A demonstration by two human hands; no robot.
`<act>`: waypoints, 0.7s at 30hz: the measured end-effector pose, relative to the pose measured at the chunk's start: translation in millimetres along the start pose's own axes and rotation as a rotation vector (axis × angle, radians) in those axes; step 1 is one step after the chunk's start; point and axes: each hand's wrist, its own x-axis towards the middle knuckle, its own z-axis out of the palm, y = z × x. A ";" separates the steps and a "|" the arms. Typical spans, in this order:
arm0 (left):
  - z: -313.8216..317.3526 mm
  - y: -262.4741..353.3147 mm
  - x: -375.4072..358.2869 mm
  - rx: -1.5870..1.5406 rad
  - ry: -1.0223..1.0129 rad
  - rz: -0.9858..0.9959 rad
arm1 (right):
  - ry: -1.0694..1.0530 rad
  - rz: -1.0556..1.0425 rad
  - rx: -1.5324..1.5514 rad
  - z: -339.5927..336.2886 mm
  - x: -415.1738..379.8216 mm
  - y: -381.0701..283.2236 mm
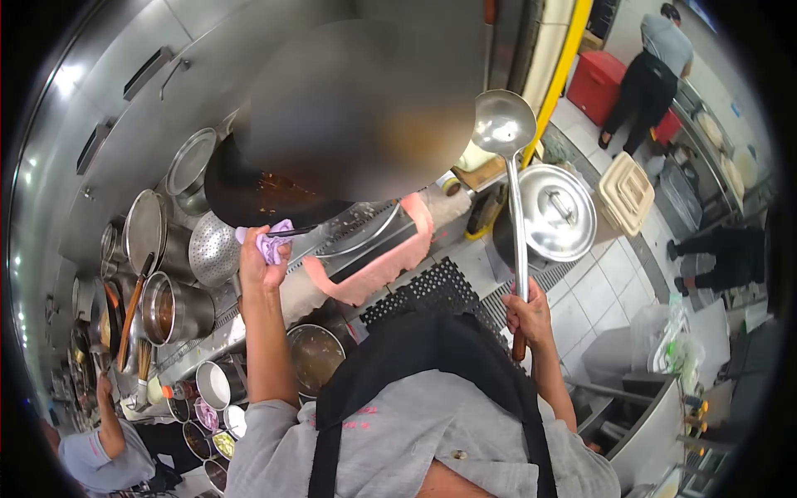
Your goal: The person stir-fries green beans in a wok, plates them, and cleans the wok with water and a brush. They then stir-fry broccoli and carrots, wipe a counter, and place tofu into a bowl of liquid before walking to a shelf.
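Note:
My left hand [259, 264] is closed around a purple cloth [276, 242] wrapped on the dark handle of a wok [237, 187]. Reddish-brown bits of food show inside the wok, while a grey blur hides much of its far side. In my right hand [531, 314] is the wooden grip of a long metal ladle [516, 207]. Its round bowl is raised to the right of the wok, above a lidded steel pot, and looks empty. Below the wok, a pink cloth [365, 282] lies along the front edge of the stove.
A perforated strainer [216, 249] and steel pots [176, 307] stand left of the wok. The lidded pot [554, 212] is at the right. A co-worker [116, 448] stands at lower left; others [664, 66] work at upper right. A black perforated mat [427, 290] covers some floor.

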 end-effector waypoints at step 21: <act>-8.2 -46.7 112.2 -0.142 0.124 -0.095 | -0.203 0.054 -0.123 60.6 100.9 -16.4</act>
